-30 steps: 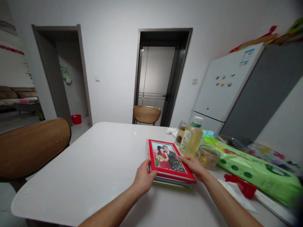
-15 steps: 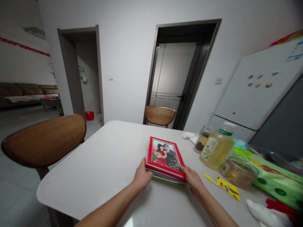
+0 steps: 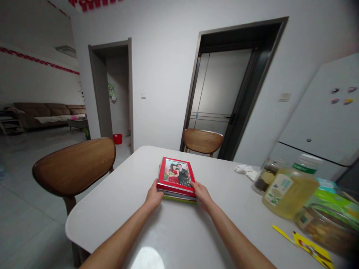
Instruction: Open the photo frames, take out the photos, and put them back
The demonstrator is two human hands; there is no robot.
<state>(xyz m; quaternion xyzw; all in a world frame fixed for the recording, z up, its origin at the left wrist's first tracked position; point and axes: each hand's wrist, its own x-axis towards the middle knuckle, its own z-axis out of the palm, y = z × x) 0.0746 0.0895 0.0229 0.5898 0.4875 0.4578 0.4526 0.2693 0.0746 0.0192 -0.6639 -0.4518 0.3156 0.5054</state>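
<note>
A stack of thin volumes (image 3: pixel 179 197), topped by a red-framed couple portrait (image 3: pixel 176 173), is held over the far half of the white table (image 3: pixel 117 213); whether it is lifted cannot be told. It is clasped by the left hand (image 3: pixel 153 196) and right hand (image 3: pixel 202 195) at opposite sides. It seems to be being steadied or shifted, so even pressure is called for. More room is offered leftward, toward the rounded edge, than near the bottle of yellow liquid (image 3: pixel 293 190).
</note>
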